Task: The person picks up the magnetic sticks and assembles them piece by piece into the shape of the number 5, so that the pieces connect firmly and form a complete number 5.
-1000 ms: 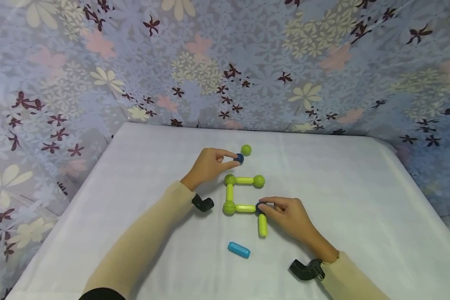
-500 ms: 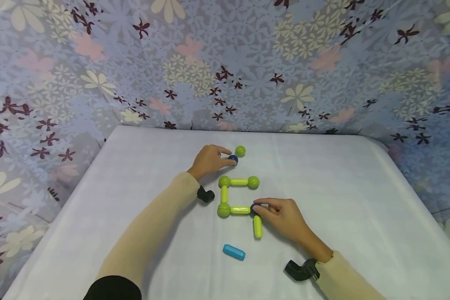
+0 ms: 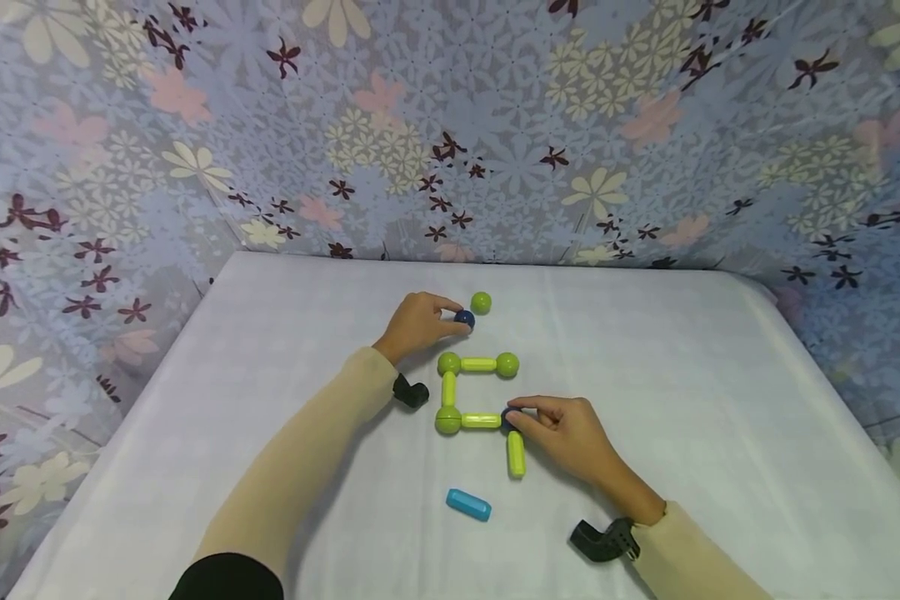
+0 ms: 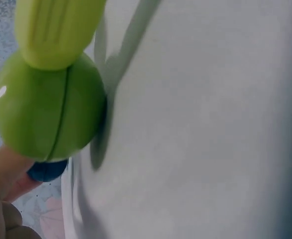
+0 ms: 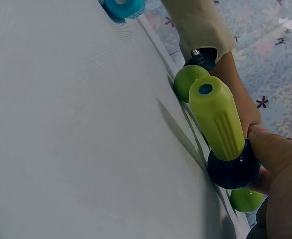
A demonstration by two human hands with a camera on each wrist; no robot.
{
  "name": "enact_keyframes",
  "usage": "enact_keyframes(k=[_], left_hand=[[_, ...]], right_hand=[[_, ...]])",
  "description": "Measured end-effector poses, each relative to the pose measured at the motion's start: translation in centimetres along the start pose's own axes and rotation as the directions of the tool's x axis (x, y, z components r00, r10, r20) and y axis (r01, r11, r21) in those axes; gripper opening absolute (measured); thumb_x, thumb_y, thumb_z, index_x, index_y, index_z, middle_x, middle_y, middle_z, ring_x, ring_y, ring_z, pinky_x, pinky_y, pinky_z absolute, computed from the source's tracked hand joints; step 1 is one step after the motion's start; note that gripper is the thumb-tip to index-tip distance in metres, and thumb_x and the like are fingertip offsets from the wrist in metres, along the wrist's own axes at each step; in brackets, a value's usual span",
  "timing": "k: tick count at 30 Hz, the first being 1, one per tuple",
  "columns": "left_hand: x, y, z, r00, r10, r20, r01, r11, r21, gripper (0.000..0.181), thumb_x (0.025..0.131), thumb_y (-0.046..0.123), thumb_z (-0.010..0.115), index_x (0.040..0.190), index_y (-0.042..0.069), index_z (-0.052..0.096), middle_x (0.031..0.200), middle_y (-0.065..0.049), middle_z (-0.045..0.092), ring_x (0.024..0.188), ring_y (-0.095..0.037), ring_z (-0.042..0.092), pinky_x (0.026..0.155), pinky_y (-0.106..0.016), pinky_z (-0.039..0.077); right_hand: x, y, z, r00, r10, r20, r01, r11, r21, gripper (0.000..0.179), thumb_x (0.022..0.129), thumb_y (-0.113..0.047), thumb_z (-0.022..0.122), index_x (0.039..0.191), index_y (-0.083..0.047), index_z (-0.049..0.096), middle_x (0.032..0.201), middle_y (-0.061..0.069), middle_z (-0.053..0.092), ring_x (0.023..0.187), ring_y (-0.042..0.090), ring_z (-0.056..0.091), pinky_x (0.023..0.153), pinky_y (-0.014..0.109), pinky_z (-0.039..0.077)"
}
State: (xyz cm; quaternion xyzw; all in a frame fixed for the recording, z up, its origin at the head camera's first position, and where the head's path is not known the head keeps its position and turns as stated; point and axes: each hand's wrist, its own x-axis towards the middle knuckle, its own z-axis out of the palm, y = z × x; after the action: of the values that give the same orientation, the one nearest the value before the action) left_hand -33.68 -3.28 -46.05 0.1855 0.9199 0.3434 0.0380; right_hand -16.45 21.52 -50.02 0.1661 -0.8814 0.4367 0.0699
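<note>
My left hand point(image 3: 417, 323) is at the far side of the table and pinches a dark blue ball point(image 3: 464, 319) between thumb and index finger. Just beyond it lies a loose green ball point(image 3: 482, 302). Thumb and index finger of my right hand point(image 3: 567, 431) pinch another dark blue ball point(image 5: 231, 169), the corner of a joined shape on the cloth. From this ball a yellow-green magnetic rod point(image 3: 516, 455) points toward me. Another rod point(image 3: 481, 421) runs left to a green ball point(image 3: 447, 420), large in the left wrist view. Further rods and green balls complete an open bracket shape.
A blue rod point(image 3: 468, 505) lies loose on the white cloth point(image 3: 345, 533), nearer me than the joined shape. Behind the table's far edge hangs a flowered cloth point(image 3: 450, 125). Each wrist wears a black camera mount point(image 3: 603, 540).
The head view has shifted slightly. My left hand and its dark blue ball have edged a little left relative to the loose green ball. The right hand keeps its hold on the corner ball.
</note>
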Motion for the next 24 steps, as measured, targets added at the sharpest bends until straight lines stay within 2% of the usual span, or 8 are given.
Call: enact_keyframes(k=[4, 7, 13, 17, 21, 24], left_hand=[[-1.1, -0.7, -0.5, 0.999, 0.016, -0.043, -0.016, 1.0, -0.011, 0.044, 0.086, 0.044, 0.083, 0.121, 0.018, 0.077, 0.06, 0.003, 0.039, 0.063, -0.014, 0.036, 0.065, -0.03, 0.033], [-2.6, -1.5, -1.0, 0.997, 0.01, -0.072, -0.015, 0.998, -0.059, 0.045, 0.085, 0.044, 0.083, 0.122, 0.019, 0.077, 0.056, 0.004, 0.032, 0.058, -0.013, 0.03, 0.06, -0.03, 0.03], [-7.5, -2.2, -1.6, 0.991, -0.032, -0.133, 0.005, 0.98, -0.197, 0.044, 0.084, 0.044, 0.085, 0.121, 0.021, 0.078, 0.055, 0.005, 0.03, 0.052, -0.013, 0.027, 0.052, -0.028, 0.026], [-11.1, -2.5, -1.2, 0.985, -0.05, -0.166, 0.003, 0.962, -0.272, 0.041, 0.083, 0.043, 0.086, 0.118, 0.023, 0.079, 0.053, 0.007, 0.029, 0.05, -0.012, 0.025, 0.048, -0.025, 0.022], [-14.1, -1.7, -0.2, 0.985, 0.013, -0.174, -0.071, 0.94, -0.334, 0.039, 0.082, 0.039, 0.087, 0.116, 0.021, 0.08, 0.051, 0.009, 0.028, 0.048, -0.01, 0.023, 0.046, -0.024, 0.02], [-15.9, -0.5, 0.7, 0.988, 0.089, -0.128, -0.13, 0.923, -0.362, 0.04, 0.081, 0.038, 0.088, 0.116, 0.02, 0.079, 0.05, 0.01, 0.029, 0.047, -0.008, 0.023, 0.045, -0.023, 0.021]], right_hand=[[0.0, 0.0, 0.0, 1.0, 0.004, 0.005, -0.004, 1.0, 0.0, 0.022, 0.095, -0.035, 0.075, 0.11, -0.019, 0.08, 0.051, -0.013, 0.037, 0.047, 0.003, 0.032, 0.047, 0.023, 0.027], [0.0, -0.1, 0.0, 1.0, 0.004, 0.007, -0.004, 1.0, 0.001, 0.022, 0.095, -0.034, 0.075, 0.11, -0.018, 0.08, 0.051, -0.013, 0.037, 0.047, 0.003, 0.032, 0.047, 0.023, 0.027], [0.1, 0.0, 0.2, 1.0, -0.023, -0.003, 0.023, 1.0, 0.019, 0.019, 0.094, -0.03, 0.077, 0.108, -0.017, 0.081, 0.051, -0.013, 0.036, 0.046, 0.003, 0.032, 0.046, 0.023, 0.027], [0.0, 0.0, 0.3, 0.999, -0.033, 0.008, 0.032, 0.999, 0.029, 0.02, 0.094, -0.029, 0.077, 0.108, -0.016, 0.08, 0.052, -0.013, 0.036, 0.047, 0.003, 0.032, 0.047, 0.023, 0.028], [-0.1, -0.1, 0.1, 1.0, -0.01, -0.005, 0.01, 1.0, 0.005, 0.02, 0.094, -0.032, 0.077, 0.108, -0.018, 0.081, 0.051, -0.013, 0.036, 0.046, 0.003, 0.032, 0.047, 0.023, 0.028], [-0.1, -0.1, 0.2, 1.0, -0.002, -0.012, 0.002, 1.0, -0.01, 0.02, 0.094, -0.033, 0.077, 0.108, -0.02, 0.081, 0.05, -0.013, 0.036, 0.046, 0.003, 0.032, 0.047, 0.023, 0.027]])
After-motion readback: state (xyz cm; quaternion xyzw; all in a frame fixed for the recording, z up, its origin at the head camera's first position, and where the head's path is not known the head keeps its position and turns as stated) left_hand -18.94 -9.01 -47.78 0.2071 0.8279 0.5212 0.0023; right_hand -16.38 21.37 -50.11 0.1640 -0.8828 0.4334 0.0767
